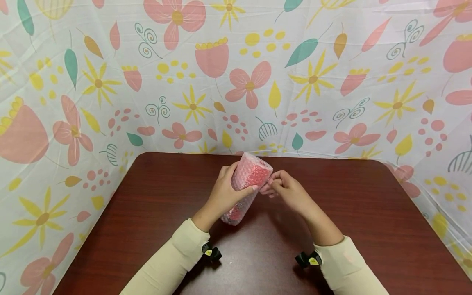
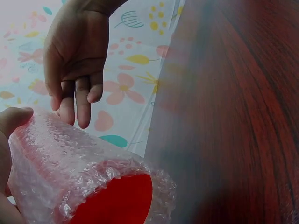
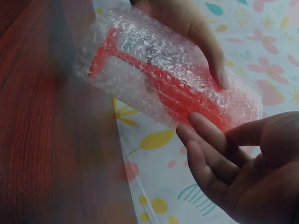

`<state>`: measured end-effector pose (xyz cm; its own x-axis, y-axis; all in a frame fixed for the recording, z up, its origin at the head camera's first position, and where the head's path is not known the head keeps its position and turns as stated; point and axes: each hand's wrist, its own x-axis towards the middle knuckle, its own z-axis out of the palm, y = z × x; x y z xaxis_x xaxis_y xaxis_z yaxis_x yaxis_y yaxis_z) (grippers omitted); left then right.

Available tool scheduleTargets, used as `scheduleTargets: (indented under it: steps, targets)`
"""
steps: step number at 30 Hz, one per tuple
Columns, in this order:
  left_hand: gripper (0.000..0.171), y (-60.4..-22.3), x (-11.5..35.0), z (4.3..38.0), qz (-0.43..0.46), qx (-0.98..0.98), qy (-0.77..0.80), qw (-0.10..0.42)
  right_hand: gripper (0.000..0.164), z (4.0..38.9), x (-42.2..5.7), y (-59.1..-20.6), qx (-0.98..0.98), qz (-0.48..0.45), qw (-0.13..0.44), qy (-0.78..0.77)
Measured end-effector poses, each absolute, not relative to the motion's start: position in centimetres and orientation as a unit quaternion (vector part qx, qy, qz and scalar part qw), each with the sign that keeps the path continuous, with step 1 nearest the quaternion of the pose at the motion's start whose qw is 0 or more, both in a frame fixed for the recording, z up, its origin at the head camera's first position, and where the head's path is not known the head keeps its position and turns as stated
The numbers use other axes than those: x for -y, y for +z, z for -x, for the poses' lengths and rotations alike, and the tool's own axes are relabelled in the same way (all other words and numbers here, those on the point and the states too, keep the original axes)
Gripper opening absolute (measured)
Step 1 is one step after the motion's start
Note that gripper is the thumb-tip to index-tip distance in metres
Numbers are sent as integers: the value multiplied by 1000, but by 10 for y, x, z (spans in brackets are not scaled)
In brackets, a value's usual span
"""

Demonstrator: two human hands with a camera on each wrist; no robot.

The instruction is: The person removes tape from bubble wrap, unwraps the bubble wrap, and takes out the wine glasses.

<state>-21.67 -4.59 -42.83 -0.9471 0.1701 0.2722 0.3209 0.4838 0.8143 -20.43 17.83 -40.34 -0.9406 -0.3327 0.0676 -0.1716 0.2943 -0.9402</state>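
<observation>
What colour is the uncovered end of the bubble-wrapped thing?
Plain red: that end, edged by bubble wrap, shows best in the left wrist view.

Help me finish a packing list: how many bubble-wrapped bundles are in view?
1. The bubble-wrapped bundle is held in the left grip over the table, with the right grip beside it. Both wrist views show the same one. Nothing seems to hide another.

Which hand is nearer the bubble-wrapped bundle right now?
Left. The left hand grips the bubble-wrapped bundle; the right hand is at the bundle's right side, very close, but whether it touches is unclear.
</observation>
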Motion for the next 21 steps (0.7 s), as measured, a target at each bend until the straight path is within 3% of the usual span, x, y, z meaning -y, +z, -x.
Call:
scheduleTargets:
  steps: [8, 21]
  targets:
    - [88, -429, 46, 217, 136, 853, -498, 77, 22, 203, -179, -401, -830, 138, 43, -539]
    - [87, -432, 46, 219, 135, 851, -497, 101, 16, 203, -179, -398, -818, 135, 52, -557]
